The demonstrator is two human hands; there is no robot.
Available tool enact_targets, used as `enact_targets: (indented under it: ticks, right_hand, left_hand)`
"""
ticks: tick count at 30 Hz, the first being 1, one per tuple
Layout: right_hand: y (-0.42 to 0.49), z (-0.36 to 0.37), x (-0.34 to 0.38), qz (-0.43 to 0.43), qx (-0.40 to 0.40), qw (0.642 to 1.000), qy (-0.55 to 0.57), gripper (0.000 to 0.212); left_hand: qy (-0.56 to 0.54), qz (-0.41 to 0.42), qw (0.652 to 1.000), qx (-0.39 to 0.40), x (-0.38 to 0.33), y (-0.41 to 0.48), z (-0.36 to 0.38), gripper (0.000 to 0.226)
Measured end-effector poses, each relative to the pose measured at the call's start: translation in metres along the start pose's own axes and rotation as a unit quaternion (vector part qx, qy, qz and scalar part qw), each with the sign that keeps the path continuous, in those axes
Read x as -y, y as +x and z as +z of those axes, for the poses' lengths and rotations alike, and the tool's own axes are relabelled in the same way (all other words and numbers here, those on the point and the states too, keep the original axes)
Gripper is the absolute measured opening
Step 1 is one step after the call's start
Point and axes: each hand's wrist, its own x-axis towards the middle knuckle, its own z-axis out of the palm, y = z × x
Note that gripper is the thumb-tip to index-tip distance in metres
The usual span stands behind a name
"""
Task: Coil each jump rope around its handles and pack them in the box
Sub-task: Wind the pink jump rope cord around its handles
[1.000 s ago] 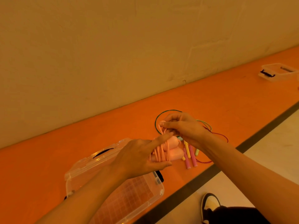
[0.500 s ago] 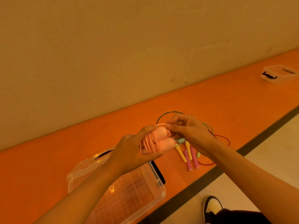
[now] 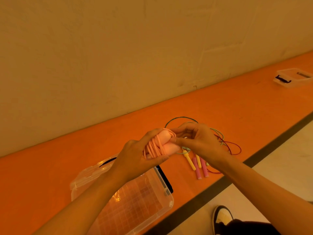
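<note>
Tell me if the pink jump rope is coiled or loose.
Coiled: the pink jump rope has its cord wrapped several times round both handles, gripped by the left hand; the right hand pinches the cord.

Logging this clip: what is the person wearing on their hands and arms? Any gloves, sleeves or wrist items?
Nothing shows. The left hand and right hand are ungloved, with no watch or band at either wrist. The left forearm and right forearm are bare to the frame edge, no sleeves in view.
</note>
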Motion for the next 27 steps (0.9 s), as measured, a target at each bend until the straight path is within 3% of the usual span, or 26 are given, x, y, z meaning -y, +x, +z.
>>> enact_targets:
  ticks: [14, 18, 27]
  right_hand:
    - [0.003, 0.017, -0.015, -0.098, -0.076, 0.973, -0.196, 0.013]
    - [0.002, 0.027, -0.015, -0.082, -0.107, 0.967, -0.216, 0.021]
    - [0.004, 0.026, -0.017, -0.051, -0.099, 0.972, -0.207, 0.023]
  left_hand:
    - [0.052, 0.000, 0.998, -0.023, 0.005, 0.002, 0.013, 0.074]
    - [0.100, 0.010, 0.994, -0.039, 0.002, 0.003, 0.016, 0.081]
    - [0.061, -0.010, 0.998, -0.023, 0.006, 0.005, 0.024, 0.082]
